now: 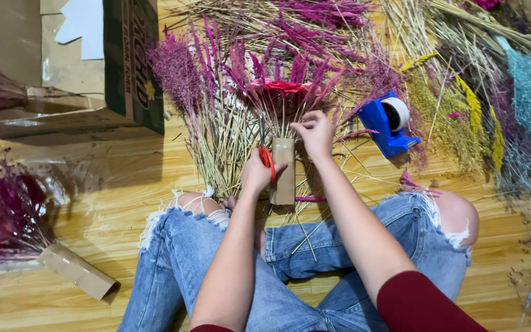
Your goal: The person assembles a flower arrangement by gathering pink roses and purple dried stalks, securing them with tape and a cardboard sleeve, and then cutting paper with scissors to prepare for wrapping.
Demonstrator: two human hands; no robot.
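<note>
A small bouquet of magenta dried grasses with a red flower has its stems wrapped in a brown paper sleeve. My left hand grips red-handled scissors right beside the sleeve's top left. My right hand pinches the stems at the sleeve's upper right edge. Both hands work above my crossed legs in torn blue jeans on the wooden floor.
A blue tape dispenser lies to the right. Loose bunches of purple, yellow, teal and straw-coloured dried grasses cover the floor ahead. A cardboard box stands at upper left. Another paper-wrapped magenta bouquet lies at lower left.
</note>
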